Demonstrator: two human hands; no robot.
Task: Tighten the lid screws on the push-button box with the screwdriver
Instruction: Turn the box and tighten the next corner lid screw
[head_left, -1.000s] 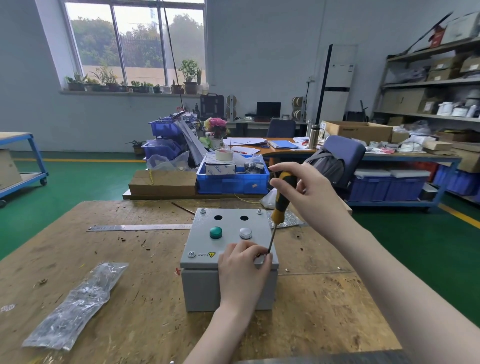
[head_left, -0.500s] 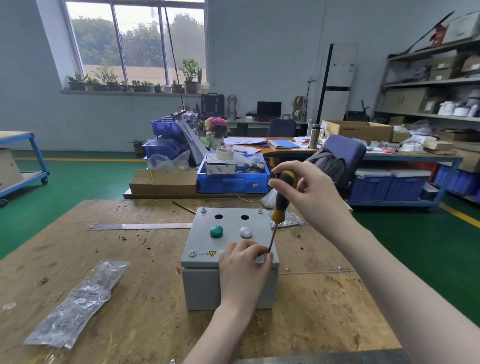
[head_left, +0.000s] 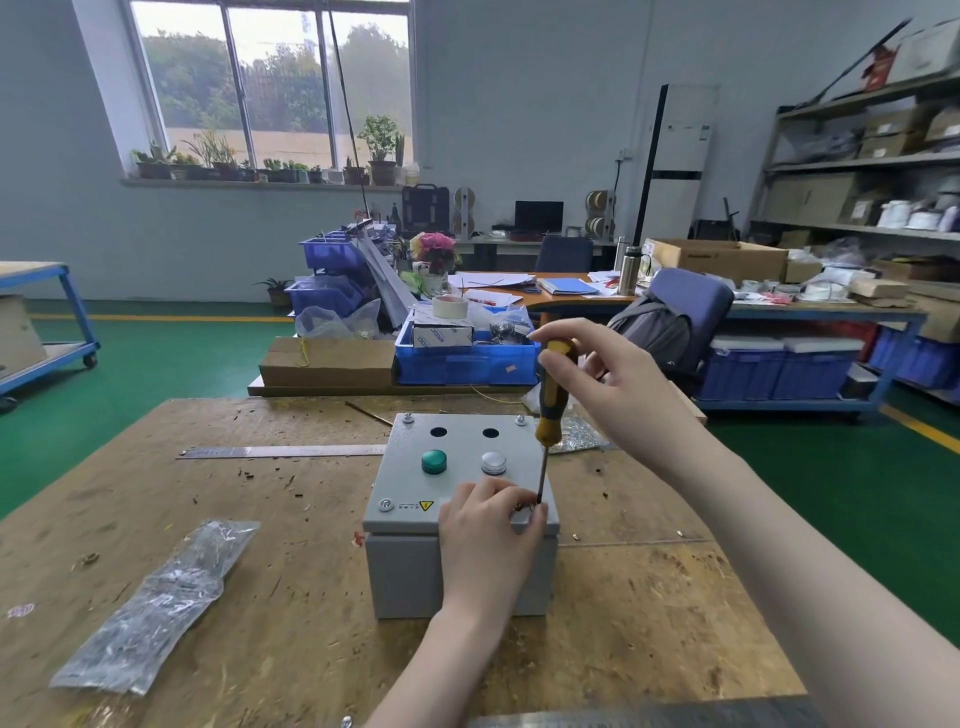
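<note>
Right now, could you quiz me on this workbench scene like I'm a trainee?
1. True or false: the right hand holds the screwdriver by its handle.
2. Which lid corner of the push-button box does the screwdriver tip meet? A near right, B far left, C near left.
3. Fill in: the round button beside the green button is ____.

Key: 1 true. 2 A, where the left hand steadies the shaft. 3 white, the white button.
</note>
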